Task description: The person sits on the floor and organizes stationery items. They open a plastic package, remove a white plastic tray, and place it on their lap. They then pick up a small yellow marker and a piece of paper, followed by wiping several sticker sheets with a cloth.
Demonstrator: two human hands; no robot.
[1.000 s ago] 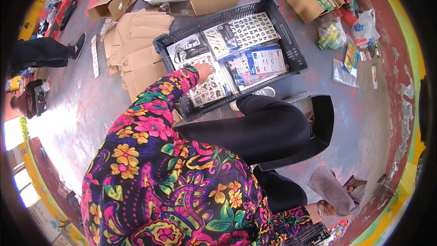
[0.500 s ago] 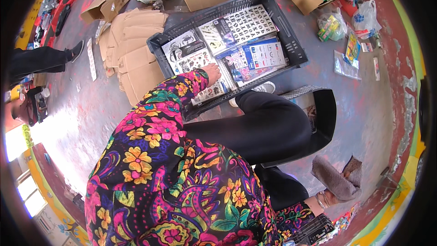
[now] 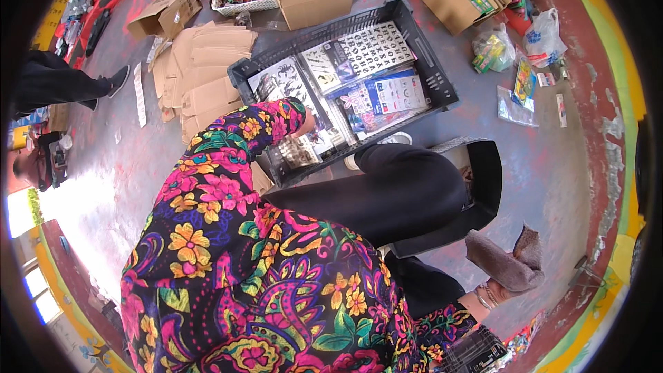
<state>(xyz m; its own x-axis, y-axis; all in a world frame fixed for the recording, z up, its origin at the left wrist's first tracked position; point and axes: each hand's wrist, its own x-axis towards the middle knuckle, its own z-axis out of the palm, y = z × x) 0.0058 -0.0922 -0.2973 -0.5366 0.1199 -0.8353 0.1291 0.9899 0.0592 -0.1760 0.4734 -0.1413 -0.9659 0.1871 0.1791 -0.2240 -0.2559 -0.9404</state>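
Note:
My left hand [image 3: 308,126] is inside a black plastic crate [image 3: 445,72], mostly covered by my flowered sleeve. Below its fingers a blurred printed sheet [image 3: 298,152] lies tilted over the near left part of the crate, and the hand appears closed on it. Sheets with large black designs [image 3: 278,81] lie beside the hand. Farther over are a sheet of black letters [image 3: 380,45] and blue-backed packs [image 3: 400,93]. At the lower right my right hand [image 3: 503,291] is closed round a folded brownish-grey cloth [image 3: 507,269], well apart from the crate.
Flattened cardboard [image 3: 204,59] lies left of the crate. Beyond it stand open cartons [image 3: 314,0] and a white basket of small goods [image 3: 248,3]. Plastic bags [image 3: 545,38] lie at the right. A black bin [image 3: 487,179] is beside my knee. Another person's leg [image 3: 62,86] shows at far left.
My left hand has drawn back toward the crate's near left side. The small-patterned sheet under it has shifted, exposing larger black designs. My right hand still holds the cloth.

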